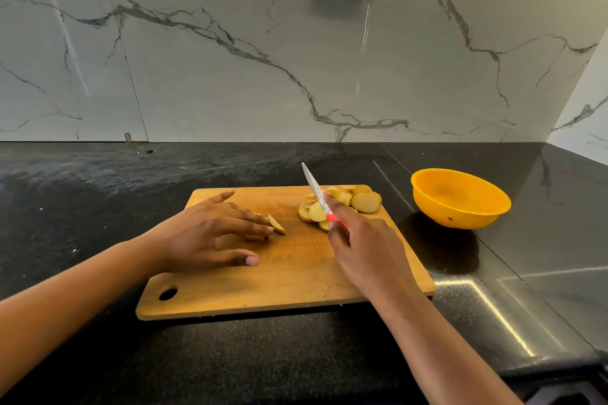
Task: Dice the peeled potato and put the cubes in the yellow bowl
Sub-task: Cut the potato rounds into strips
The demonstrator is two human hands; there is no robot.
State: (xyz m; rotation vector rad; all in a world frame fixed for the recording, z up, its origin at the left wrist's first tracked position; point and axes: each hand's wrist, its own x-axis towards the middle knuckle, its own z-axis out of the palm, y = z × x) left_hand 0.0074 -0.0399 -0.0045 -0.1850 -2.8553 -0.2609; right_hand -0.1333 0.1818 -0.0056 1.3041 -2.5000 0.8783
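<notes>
On the board, slices lie piled at its far right corner; the bowl sits right of it, seemingly empty. Right hand grips the knife; left hand, fingers spread, touches a few pieces. Stack slices flat before cutting strips, fingertips tucked.

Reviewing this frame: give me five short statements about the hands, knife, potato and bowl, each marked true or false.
1. The right hand holds a knife with a red handle. True.
2. The yellow bowl already has potato cubes in it. False: it looks empty.
3. Potato slices lie piled on the cutting board. True.
4. The left hand grips the bowl. False: it lies open on the board, touching a few separate slices.
5. The bowl stands on the black counter, to the right of the board. True.
</notes>
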